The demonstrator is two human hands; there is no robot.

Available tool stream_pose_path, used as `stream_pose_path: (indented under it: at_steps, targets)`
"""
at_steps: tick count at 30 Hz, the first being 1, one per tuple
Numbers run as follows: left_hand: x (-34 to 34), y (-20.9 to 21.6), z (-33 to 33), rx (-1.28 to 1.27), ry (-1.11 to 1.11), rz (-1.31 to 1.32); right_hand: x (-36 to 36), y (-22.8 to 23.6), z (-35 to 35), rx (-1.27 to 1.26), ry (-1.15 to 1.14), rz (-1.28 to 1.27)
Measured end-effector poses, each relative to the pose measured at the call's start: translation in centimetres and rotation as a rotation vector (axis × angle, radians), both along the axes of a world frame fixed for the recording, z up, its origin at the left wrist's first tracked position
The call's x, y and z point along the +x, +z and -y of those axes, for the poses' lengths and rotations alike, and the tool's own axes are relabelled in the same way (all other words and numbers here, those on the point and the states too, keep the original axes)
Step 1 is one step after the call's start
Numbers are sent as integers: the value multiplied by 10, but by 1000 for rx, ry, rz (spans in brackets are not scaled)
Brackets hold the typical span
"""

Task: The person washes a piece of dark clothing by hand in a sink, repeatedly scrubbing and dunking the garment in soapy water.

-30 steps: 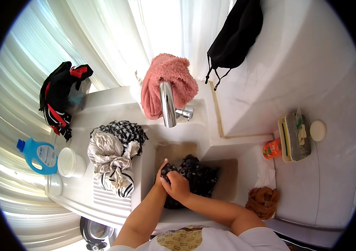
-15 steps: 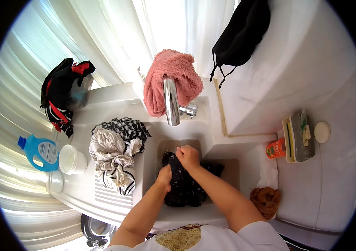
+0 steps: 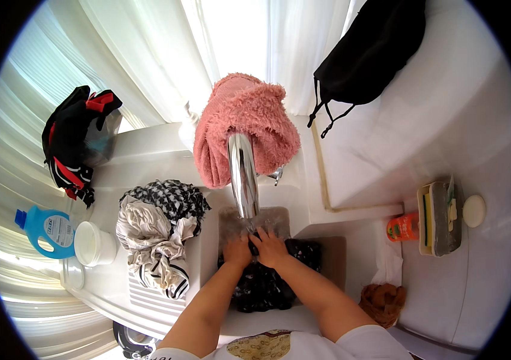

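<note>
A wet black garment [image 3: 264,285] with small pale marks lies bunched in the white sink basin [image 3: 351,270], partly in murky water. My left hand [image 3: 237,251] and my right hand [image 3: 272,248] are side by side just below the chrome faucet spout [image 3: 243,177]. Both are closed on a dark bunch of the garment between them, the thumbs close together; part of the grip is hidden. The water around my fingertips looks stirred up. A fluffy pink towel [image 3: 240,111] is draped over the faucet, covering most of its base.
Left of the basin, light and patterned clothes [image 3: 153,234] are heaped on the washboard ledge, beside a white tub [image 3: 95,244] and blue detergent jug [image 3: 50,233]. Right are an orange container [image 3: 403,228], a sponge caddy [image 3: 438,219] and a brown cloth [image 3: 383,305]. A black pouch [image 3: 369,54] hangs above.
Both hands have moved forward to beneath the spout and come level with each other. The right hand has lowered from its raised fist, and the garment has shifted. The view has tilted slightly.
</note>
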State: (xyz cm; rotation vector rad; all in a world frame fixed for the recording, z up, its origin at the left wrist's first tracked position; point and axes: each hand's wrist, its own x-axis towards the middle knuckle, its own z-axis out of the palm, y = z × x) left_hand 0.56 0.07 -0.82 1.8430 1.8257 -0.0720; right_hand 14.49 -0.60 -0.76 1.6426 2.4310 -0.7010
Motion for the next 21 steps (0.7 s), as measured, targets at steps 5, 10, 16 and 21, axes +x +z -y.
stream_pose_path:
  at_steps: [5, 10, 16, 21]
  targets:
    - [-14, -10, -15, 180, -83, 55, 2, 10, -31, -234, -161, -53]
    - [-19, -29, 12, 45, 557, 532, 2, 26, 27, 123, -539, -193]
    - [-15, 6, 29, -572, 1067, 1861, -24, 77, 47, 157, -359, -774]
    - [-6, 54, 52, -445, 1040, 1933, -42, 151, 64, 729, 2, -741]
